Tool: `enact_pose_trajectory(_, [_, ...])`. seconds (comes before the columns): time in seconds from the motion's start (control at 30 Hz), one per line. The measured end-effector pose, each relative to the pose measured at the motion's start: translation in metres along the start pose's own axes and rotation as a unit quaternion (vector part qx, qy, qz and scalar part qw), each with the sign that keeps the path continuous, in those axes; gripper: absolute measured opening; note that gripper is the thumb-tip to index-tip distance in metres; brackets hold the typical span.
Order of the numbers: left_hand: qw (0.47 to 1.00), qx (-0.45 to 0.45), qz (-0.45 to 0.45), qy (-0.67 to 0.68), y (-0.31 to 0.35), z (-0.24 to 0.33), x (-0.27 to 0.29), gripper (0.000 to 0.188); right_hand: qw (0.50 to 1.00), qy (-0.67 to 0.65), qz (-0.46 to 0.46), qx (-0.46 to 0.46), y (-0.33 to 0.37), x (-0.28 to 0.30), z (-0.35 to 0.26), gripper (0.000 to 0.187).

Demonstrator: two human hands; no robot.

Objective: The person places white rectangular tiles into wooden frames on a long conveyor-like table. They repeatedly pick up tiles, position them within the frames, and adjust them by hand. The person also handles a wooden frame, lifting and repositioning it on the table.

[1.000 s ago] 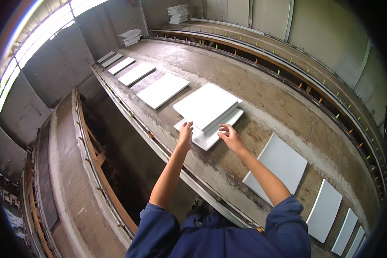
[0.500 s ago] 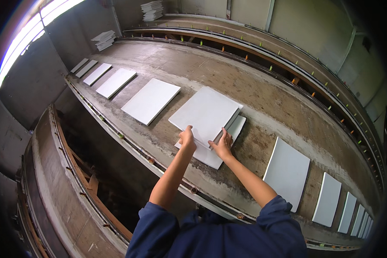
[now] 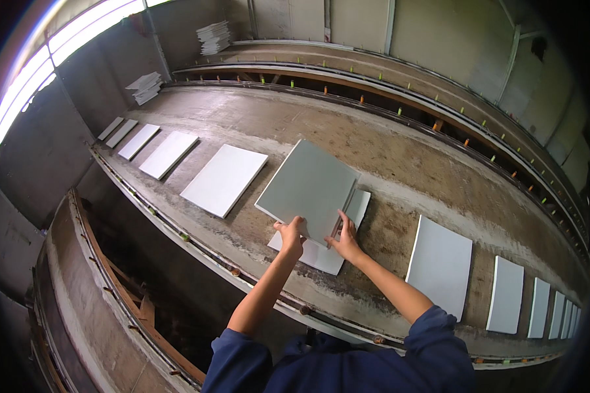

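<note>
Upper panels (image 3: 308,187) now greyer, apparently tilted above lower panel (image 3: 318,260) near worktop (image 3: 387,157) front edge; left hand (image 3: 294,236) and right hand (image 3: 347,245), earlier free, have fingers (image 3: 345,224) pinching edges.

Wide fisheye view from head height, downward across bench (image 3: 400,164)

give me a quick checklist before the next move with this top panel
1. Left hand on the upper panel: ok, at its near edge.
2. Right hand on the upper panel: ok, by its near right corner.
3. Upper panel squared over the lower panel: not ok, the lower one sticks out at the near and right sides.
4. Gap to the right-hand panel: ok, bare bench shows between.
5. Underside of the upper panel clean: cannot tell, hidden.
</note>
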State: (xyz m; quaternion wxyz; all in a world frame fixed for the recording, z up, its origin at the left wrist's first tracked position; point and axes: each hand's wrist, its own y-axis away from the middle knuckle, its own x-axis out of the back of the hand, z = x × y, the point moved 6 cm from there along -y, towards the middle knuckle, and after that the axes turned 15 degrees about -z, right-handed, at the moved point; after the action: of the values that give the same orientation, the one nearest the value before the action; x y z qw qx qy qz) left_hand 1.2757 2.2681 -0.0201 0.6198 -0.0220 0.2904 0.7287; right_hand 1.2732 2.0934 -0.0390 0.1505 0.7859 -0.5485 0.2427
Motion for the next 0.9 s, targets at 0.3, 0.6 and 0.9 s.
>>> enact_pose_trajectory(0.3, [0.95,0.122,-0.239,0.16,0.066,-0.053,-0.07,0.048,0.895,-0.423,0.016,-0.143,0.105,0.094,-0.072,0.098])
enact_pose_trajectory(0.6, [0.908,0.178,-0.367,0.094,0.203,-0.098,-0.187,0.046,0.874,-0.445,0.127,-0.151,0.337,0.217,-0.074,0.094])
enact_pose_trajectory(0.9, [0.881,0.143,-0.45,0.002,0.35,-0.245,-0.358,0.047,0.887,-0.32,0.312,-0.117,0.589,0.33,-0.008,0.082])
